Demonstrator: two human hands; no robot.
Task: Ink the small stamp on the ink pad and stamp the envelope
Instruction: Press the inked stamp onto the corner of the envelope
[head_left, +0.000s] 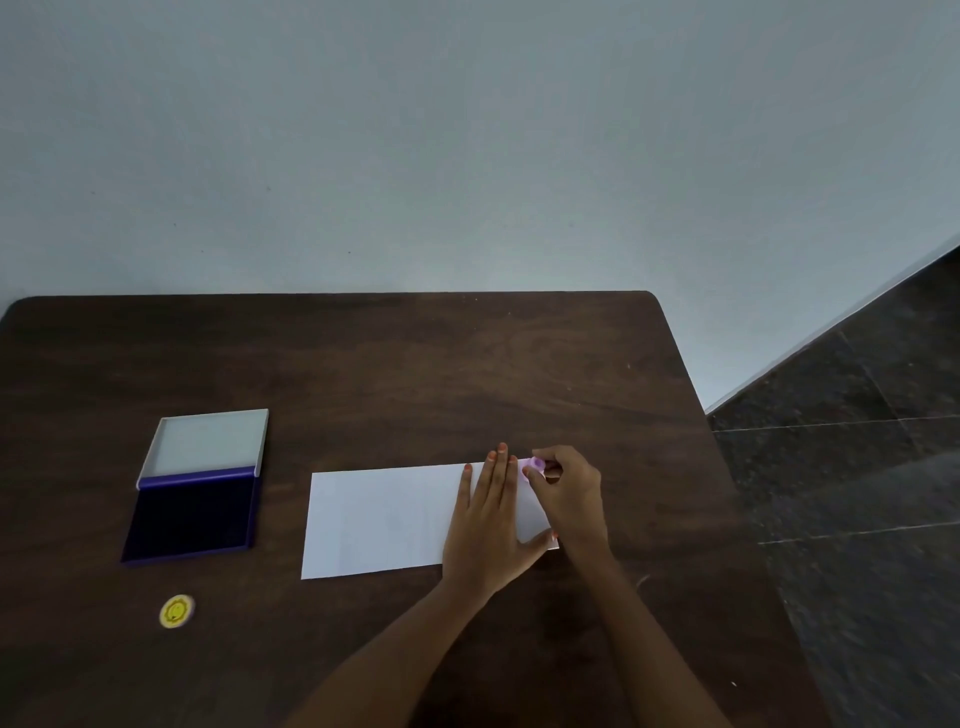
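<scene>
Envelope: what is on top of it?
The left hand lies flat on the envelope; the right hand holds the small stamp at its far right corner. Any print there is hidden.

No text, labels or numbers legible

Our left hand (485, 525) lies flat, palm down, fingers straight & together, thumb splayed out to the right. Our right hand (569, 493) sits just right of it, fingertips pinched shut, wrist bent. Both forearms angle in from below.
</scene>
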